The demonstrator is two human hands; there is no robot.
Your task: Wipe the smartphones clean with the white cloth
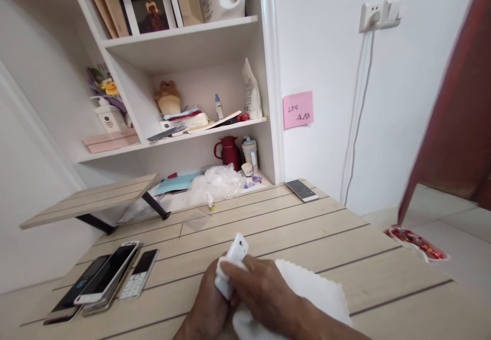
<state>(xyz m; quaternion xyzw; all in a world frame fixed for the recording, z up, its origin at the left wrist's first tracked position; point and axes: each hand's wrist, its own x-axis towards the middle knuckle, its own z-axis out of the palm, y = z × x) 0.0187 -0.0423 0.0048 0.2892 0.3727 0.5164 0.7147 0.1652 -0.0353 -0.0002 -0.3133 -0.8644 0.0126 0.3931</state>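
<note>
Near the front of the wooden table, my left hand (209, 299) is wrapped round a white mobile phone (238, 246), whose upper end with a small camera sticks out above my fingers. My right hand (261, 284) presses a white cloth (312, 284) against the phone's side, its thumb and fingers closed on the fabric. The cloth has a scalloped edge and spreads over the table beneath my right wrist. The lower part of the phone is partly covered by my fingers and the cloth.
At left lie several stacked smartphones (109, 273) and a keypad phone (138, 274). Another smartphone (302, 190) rests by the back edge. A raised wooden stand (92, 199) occupies the back left. Behind are white shelves (184, 38) with a red jug (230, 152) and plastic bags (218, 181).
</note>
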